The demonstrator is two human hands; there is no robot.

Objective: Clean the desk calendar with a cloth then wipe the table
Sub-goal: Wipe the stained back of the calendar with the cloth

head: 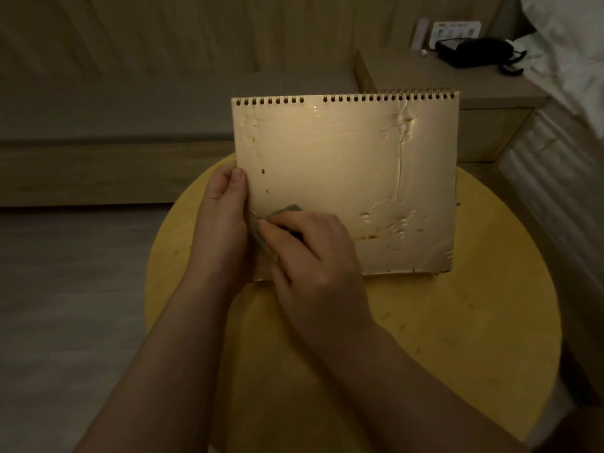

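A spiral-bound desk calendar [343, 178] stands upright on the round yellow table [425, 338], its plain cream back panel facing me, dented and stained near the lower right. My left hand [220, 223] grips the calendar's left edge, thumb on the front face. My right hand [313, 253] presses a small grey cloth [287, 211] against the panel's lower left corner, fingers closed on it. Most of the cloth is hidden under the fingers.
A wooden bedside shelf [441, 80] behind the calendar holds a black pouch [474, 50], a pale bottle [420, 32] and a printed card [456, 29]. White bedding [568, 60] lies at the right. A low wooden ledge [98, 171] and grey floor [65, 289] are to the left.
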